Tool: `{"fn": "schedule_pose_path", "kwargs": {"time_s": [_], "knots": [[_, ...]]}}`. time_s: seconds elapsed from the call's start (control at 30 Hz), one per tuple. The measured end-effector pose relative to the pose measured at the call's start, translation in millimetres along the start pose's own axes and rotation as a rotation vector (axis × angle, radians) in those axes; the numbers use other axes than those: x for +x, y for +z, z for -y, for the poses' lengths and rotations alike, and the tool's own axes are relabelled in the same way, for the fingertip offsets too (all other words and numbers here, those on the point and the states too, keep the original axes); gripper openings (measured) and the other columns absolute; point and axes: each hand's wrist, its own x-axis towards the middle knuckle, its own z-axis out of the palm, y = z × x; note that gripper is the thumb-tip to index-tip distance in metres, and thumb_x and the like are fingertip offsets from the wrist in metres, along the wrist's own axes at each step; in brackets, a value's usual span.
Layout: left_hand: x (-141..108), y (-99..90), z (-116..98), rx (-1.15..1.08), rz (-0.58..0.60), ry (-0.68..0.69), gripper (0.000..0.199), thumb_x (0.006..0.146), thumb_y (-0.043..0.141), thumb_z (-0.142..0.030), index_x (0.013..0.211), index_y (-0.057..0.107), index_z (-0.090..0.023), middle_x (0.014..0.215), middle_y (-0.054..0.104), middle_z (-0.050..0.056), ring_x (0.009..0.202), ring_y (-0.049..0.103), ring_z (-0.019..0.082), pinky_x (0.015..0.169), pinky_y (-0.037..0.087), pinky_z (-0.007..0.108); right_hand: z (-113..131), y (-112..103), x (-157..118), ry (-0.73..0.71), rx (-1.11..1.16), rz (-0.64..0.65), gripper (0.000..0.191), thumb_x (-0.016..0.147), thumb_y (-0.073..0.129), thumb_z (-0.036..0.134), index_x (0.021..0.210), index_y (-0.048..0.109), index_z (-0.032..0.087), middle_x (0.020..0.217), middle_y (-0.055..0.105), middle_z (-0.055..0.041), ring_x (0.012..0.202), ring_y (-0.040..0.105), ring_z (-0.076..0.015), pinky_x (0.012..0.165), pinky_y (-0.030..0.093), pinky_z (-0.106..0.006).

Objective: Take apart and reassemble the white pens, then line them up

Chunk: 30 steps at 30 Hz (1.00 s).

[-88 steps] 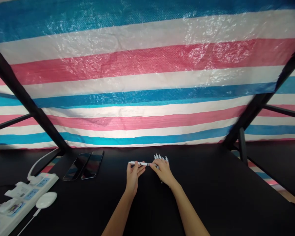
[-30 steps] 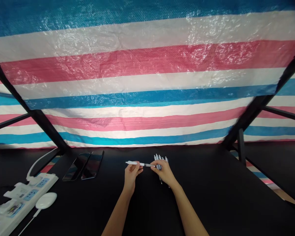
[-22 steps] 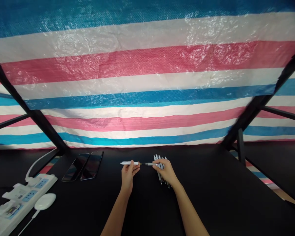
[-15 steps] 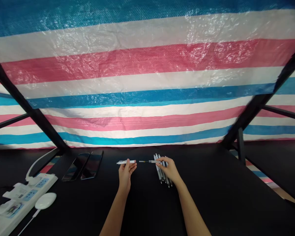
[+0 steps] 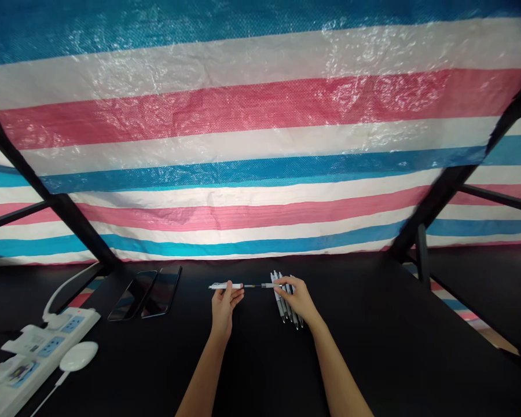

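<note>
My left hand (image 5: 224, 307) pinches a white pen barrel (image 5: 226, 286), held level with its clip end pointing left. From the right, my right hand (image 5: 296, 298) grips a thin pen refill (image 5: 252, 285) with a wider grey section (image 5: 268, 285) close to the fingertips. The refill's left tip is at the open right end of the barrel, in line with it; whether it has entered I cannot tell. Beneath my right hand lies a bundle of several white and grey pens (image 5: 289, 310), partly hidden by the fingers.
Two dark phones (image 5: 132, 295) lie side by side on the black table (image 5: 269, 365). At the left are a white power strip (image 5: 39, 359) with plugs and a round white charger (image 5: 79, 355) with its cable. Black frame bars and a striped sheet (image 5: 252, 214) stand behind.
My left hand has moved slightly right with the barrel, closing the gap to the refill tip. My right hand stays nearly in place.
</note>
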Motion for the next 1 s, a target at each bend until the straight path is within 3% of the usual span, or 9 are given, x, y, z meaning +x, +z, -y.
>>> {"fn": "schedule_pose_path", "kwargs": {"time_s": [0.2, 0.47, 1.0], "knots": [[-1.2, 1.2, 2.0, 0.012, 0.038, 0.005, 0.016, 0.082, 0.062, -0.028, 0.082, 0.054, -0.014, 0.078, 0.073, 0.01, 0.067, 0.07, 0.015, 0.066, 0.057, 0.026, 6.1, 3.3, -0.5, -0.001, -0.036, 0.011, 0.016, 0.076, 0.063, 0.033, 0.082, 0.072, 0.021, 0.082, 0.072, -0.0061, 0.081, 0.066, -0.025, 0.081, 0.047, -0.039], [-4.1, 5.8, -0.3, 0.004, 0.004, -0.028, 0.01, 0.084, 0.059, -0.023, 0.082, 0.055, -0.013, 0.075, 0.072, 0.007, 0.065, 0.069, 0.014, 0.065, 0.056, 0.024, 7.9, 6.0, -1.5, -0.026, -0.041, -0.01, 0.014, 0.076, 0.063, 0.032, 0.081, 0.072, 0.022, 0.083, 0.073, -0.0059, 0.081, 0.066, -0.0254, 0.077, 0.048, -0.037], [-4.5, 6.9, 8.0, 0.054, 0.066, 0.009, 0.028, 0.074, 0.069, -0.035, 0.086, 0.055, -0.014, 0.079, 0.072, 0.009, 0.067, 0.069, 0.016, 0.066, 0.056, 0.027, 17.4, 14.9, -3.7, -0.069, -0.059, 0.091, 0.015, 0.079, 0.062, 0.034, 0.083, 0.071, 0.023, 0.083, 0.072, -0.0048, 0.079, 0.065, -0.0233, 0.078, 0.047, -0.039]]}}
